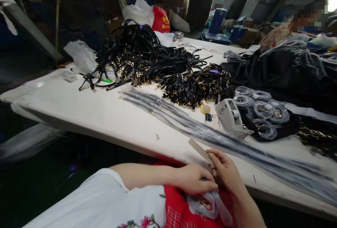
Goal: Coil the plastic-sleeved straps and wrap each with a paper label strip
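My left hand (pixel 197 179) is closed over a clear plastic bag (pixel 210 201) in my lap. Inside the bag a gold metal clasp (pixel 206 202) shows; the rest of its contents is hard to make out. Between the thumb and fingers of my right hand (pixel 223 170) is a flat greyish-brown strip (pixel 197 146), perhaps card or tape, its far end reaching over the table edge. Both hands are close together, partly hiding the bag and the strip's near end. Long plastic-wrapped black straps (pixel 184 119) lie across the table beyond my hands.
A tape dispenser (pixel 229 117) stands beside coiled bagged straps (pixel 265 108). Farther back are piles of black straps with gold buckles (pixel 184 89) and a red bag (pixel 161 19). A small scrap (pixel 157 136) lies on the white table (pixel 105 112). Another person (pixel 279 33) is at far right.
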Action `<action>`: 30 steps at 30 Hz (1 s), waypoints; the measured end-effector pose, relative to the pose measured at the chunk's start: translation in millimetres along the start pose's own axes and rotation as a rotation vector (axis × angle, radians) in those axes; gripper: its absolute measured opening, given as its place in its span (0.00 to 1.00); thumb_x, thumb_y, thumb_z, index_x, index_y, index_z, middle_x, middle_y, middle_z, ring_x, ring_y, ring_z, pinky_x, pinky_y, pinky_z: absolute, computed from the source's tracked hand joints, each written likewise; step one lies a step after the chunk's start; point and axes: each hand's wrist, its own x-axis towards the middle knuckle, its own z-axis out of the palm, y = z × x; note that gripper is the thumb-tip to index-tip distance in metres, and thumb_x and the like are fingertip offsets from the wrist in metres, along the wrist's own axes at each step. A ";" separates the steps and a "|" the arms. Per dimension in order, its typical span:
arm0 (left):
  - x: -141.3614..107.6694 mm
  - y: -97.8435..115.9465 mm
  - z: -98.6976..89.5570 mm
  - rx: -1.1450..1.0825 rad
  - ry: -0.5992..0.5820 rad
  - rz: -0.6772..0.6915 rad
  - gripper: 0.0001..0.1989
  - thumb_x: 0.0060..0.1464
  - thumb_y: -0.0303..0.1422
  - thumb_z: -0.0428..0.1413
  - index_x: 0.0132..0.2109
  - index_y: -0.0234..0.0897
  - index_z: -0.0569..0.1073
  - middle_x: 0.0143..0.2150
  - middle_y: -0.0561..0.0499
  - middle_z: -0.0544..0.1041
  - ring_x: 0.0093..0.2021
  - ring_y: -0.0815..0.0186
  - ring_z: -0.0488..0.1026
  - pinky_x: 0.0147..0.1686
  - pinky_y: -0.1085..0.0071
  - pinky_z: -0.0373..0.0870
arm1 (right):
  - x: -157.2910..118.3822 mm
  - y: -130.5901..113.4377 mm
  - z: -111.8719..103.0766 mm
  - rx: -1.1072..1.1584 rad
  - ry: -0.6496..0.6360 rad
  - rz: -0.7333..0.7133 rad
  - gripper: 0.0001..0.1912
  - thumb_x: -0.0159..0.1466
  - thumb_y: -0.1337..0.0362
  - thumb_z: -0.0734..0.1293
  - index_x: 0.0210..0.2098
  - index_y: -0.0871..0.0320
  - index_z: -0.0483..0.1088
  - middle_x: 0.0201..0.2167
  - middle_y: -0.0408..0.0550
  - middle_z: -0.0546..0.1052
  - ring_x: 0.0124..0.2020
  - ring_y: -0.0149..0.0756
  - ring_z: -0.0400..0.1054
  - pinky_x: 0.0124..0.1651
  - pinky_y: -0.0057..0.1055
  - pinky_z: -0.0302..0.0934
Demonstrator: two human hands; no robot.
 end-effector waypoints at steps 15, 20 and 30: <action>-5.1 -7.2 -0.5 -0.354 -0.078 -0.035 0.22 0.65 0.39 0.44 0.49 0.27 0.76 0.49 0.44 0.79 0.47 0.63 0.74 0.54 0.69 0.66 | -67.9 -18.3 -28.7 -0.324 -0.119 -0.100 0.17 0.71 0.57 0.53 0.44 0.53 0.73 0.33 0.46 0.78 0.32 0.38 0.72 0.38 0.33 0.67; -1.6 -8.1 -3.0 -0.268 -0.015 -0.131 0.20 0.63 0.38 0.46 0.48 0.30 0.78 0.45 0.47 0.80 0.45 0.63 0.74 0.52 0.69 0.67 | -86.7 -29.0 -49.2 -0.345 0.034 -0.196 0.20 0.71 0.54 0.53 0.47 0.52 0.73 0.45 0.50 0.77 0.46 0.41 0.71 0.47 0.33 0.66; 0.3 -14.8 0.1 -0.205 0.014 -0.123 0.22 0.65 0.39 0.44 0.49 0.29 0.77 0.47 0.44 0.80 0.46 0.62 0.75 0.50 0.68 0.69 | -102.6 -37.2 -35.9 -0.667 0.024 -0.279 0.16 0.66 0.51 0.63 0.27 0.51 0.72 0.23 0.44 0.75 0.26 0.36 0.69 0.31 0.32 0.59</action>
